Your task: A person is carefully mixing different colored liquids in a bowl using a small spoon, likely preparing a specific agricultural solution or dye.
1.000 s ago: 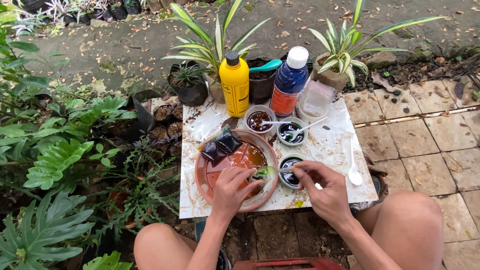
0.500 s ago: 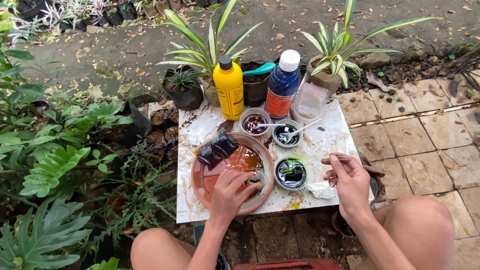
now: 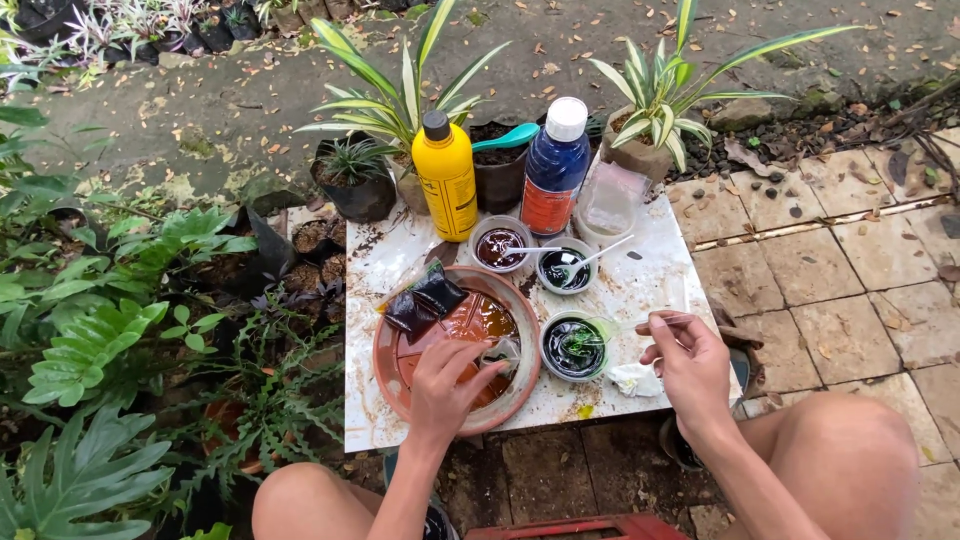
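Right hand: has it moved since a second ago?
Yes. The right hand was over the nearest small cup of dark liquid; now it sits to the cup's right, near the table edge.

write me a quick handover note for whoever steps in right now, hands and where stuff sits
Left hand: in the terracotta saucer, fingertips on something small in brown liquid; I cannot tell if it grips it.
Right hand: holds a thin stick beside the cup of dark liquid with a green sprig.
Two more cups with stirrers, and, stand behind; yellow bottle and blue bottle capped at the back.
Done: cups filled. Left: unclear.
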